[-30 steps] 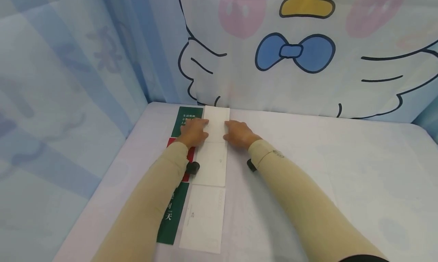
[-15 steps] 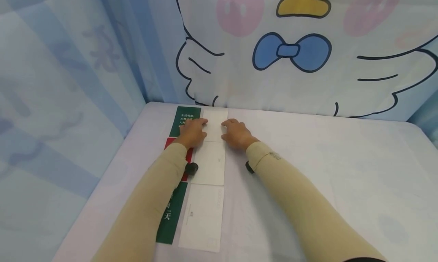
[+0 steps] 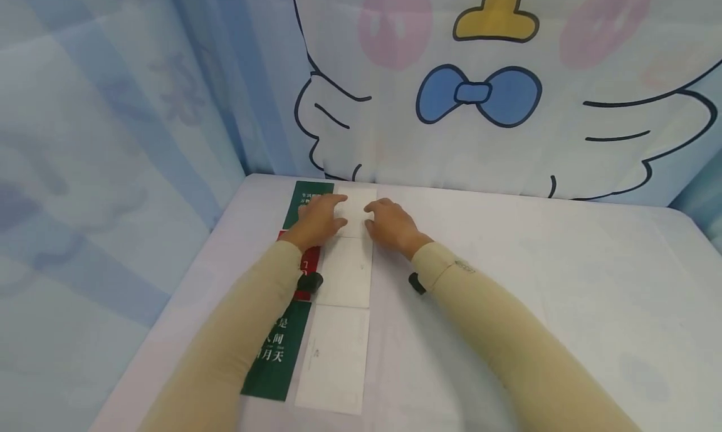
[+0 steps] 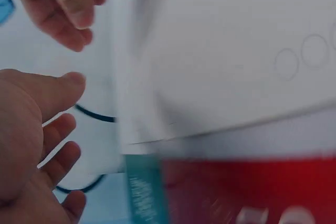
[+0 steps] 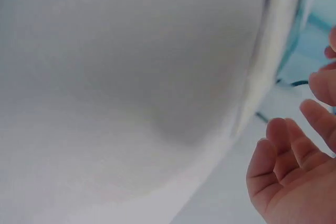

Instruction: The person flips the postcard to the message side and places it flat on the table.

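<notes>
A white card (image 3: 356, 222), postcard-like, lies at the far end of a column. Along its left edge is my left hand (image 3: 320, 220), with thumb and index finger spread apart and nothing between them. At the card's right edge, my right hand (image 3: 390, 224) has loosely bent fingers and holds nothing. In the left wrist view my left hand (image 4: 31, 135) appears off the surface, fingers parted. The right wrist view has my right hand (image 5: 294, 182) with slightly bent fingers, also off the surface. Below lie a middle white card (image 3: 346, 272) and a near white card (image 3: 333, 360).
Left of the white column runs another column: a green card (image 3: 310, 189) at the far end, a red card (image 3: 311, 261), and a near green card (image 3: 279, 350), partly behind my left arm. The white-covered table (image 3: 536, 281) meets a printed curtain (image 3: 395, 131) at the back.
The far white card has shifted slightly toward me. Both hands, earlier with fingertips at its edges, now sit slightly looser; my left forearm has moved left, uncovering more of the near green card.
</notes>
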Tool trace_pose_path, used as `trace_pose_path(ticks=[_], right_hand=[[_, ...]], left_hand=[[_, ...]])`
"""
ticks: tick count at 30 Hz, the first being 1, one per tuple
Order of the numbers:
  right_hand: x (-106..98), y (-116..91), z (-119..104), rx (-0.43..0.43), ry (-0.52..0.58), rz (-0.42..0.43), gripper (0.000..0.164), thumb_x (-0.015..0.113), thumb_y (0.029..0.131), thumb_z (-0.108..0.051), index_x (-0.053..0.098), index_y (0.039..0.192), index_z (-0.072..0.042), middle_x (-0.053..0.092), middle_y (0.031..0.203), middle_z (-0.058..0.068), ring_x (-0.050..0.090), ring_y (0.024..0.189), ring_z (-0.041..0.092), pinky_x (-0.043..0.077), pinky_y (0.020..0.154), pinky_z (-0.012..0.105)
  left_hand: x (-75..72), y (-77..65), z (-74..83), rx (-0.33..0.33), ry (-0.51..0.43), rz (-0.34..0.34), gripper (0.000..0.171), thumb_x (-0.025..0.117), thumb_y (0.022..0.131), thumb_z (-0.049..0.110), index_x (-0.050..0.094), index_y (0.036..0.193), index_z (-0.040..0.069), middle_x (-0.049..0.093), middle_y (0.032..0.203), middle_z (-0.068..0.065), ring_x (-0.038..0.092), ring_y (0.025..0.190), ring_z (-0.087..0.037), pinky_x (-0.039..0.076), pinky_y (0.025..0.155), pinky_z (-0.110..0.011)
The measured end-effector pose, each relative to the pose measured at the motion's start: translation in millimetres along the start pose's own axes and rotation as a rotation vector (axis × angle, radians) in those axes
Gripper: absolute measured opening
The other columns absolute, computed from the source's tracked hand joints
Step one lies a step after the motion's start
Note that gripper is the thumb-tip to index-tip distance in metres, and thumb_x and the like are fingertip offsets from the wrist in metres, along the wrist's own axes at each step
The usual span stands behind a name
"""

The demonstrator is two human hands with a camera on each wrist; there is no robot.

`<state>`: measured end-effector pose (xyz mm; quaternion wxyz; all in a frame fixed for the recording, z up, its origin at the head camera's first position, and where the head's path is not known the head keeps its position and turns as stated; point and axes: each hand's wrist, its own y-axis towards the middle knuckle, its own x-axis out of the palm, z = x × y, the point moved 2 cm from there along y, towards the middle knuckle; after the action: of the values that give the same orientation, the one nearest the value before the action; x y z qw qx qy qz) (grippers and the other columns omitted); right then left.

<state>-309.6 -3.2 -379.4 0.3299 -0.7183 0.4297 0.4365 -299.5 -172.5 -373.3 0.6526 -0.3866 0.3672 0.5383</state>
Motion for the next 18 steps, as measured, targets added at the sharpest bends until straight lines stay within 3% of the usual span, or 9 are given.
trace_pose_path(ticks=[4, 9, 13, 18], right_hand=[[-6.1, -29.6, -12.3, -0.072, -0.045, 0.023, 0.044, 0.058, 0.101, -0.026, 0.055, 0.14, -0.004, 0.05, 0.146, 0.015, 0.047, 0.134, 0.031, 0.038, 0.11, 0.044], [-10.5, -77.6, -33.5, -0.128, -0.124, 0.021, 0.056, 0.066, 0.096, -0.037, 0.054, 0.142, -0.007, 0.056, 0.141, 0.011, 0.053, 0.127, 0.031, 0.044, 0.105, 0.045], [-3.6, -112.3, -54.6, -0.205, -0.119, -0.008, 0.068, 0.073, 0.089, -0.044, 0.052, 0.145, -0.01, 0.055, 0.143, 0.008, 0.053, 0.126, 0.029, 0.046, 0.102, 0.046], [19.0, -140.8, -82.2, -0.312, -0.132, -0.074, 0.08, 0.079, 0.082, -0.051, 0.05, 0.147, -0.014, 0.053, 0.146, 0.003, 0.05, 0.128, 0.025, 0.046, 0.101, 0.045]], left_hand=[[-25.4, -39.1, -9.0, 0.042, -0.042, -0.016, 0.068, 0.07, 0.096, 0.025, 0.037, 0.155, 0.013, 0.035, 0.158, -0.013, 0.03, 0.145, -0.036, 0.025, 0.114, -0.057], [-50.2, -114.0, -33.0, 0.041, -0.097, -0.053, 0.08, 0.078, 0.088, 0.02, 0.035, 0.154, 0.008, 0.037, 0.154, -0.019, 0.033, 0.141, -0.039, 0.035, 0.107, -0.061], [-44.0, -171.0, -47.7, 0.065, -0.104, -0.082, 0.086, 0.085, 0.081, 0.019, 0.038, 0.151, 0.004, 0.041, 0.151, -0.021, 0.036, 0.138, -0.042, 0.039, 0.103, -0.064], [-22.2, -218.4, -60.9, -0.014, -0.094, -0.136, 0.093, 0.091, 0.072, 0.027, 0.043, 0.149, 0.007, 0.046, 0.146, -0.02, 0.041, 0.133, -0.043, 0.043, 0.098, -0.063]])
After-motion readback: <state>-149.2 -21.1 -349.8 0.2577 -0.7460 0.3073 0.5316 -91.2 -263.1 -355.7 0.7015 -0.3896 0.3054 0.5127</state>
